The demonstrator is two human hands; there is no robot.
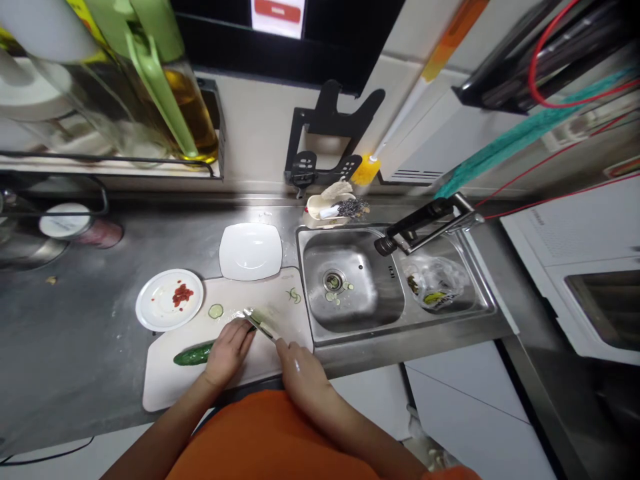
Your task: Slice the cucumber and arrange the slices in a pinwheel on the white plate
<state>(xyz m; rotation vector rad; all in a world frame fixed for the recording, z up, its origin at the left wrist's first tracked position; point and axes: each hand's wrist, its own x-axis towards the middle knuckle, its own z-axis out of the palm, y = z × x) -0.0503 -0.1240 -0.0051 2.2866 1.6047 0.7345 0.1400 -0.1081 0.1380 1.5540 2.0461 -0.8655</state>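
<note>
A green cucumber (193,355) lies on the white cutting board (173,387), its left end sticking out from under my left hand (231,351). The fingers of that hand are curled over the cucumber's other end. In my right hand (303,375) is a knife (261,327), held by its handle. The blade rests close to my left fingertips, beside some pale green cut cucumber. A round cucumber slice (215,311) lies apart on the board. Thin green peel scraps (294,295) are near its upper right corner.
A white plate (150,319) with chopped red bits overlaps the board's left edge. Behind the board stands a square white dish (250,252). To the right is a steel sink (370,293) with a few slices near its drain, under a black faucet (415,223).
</note>
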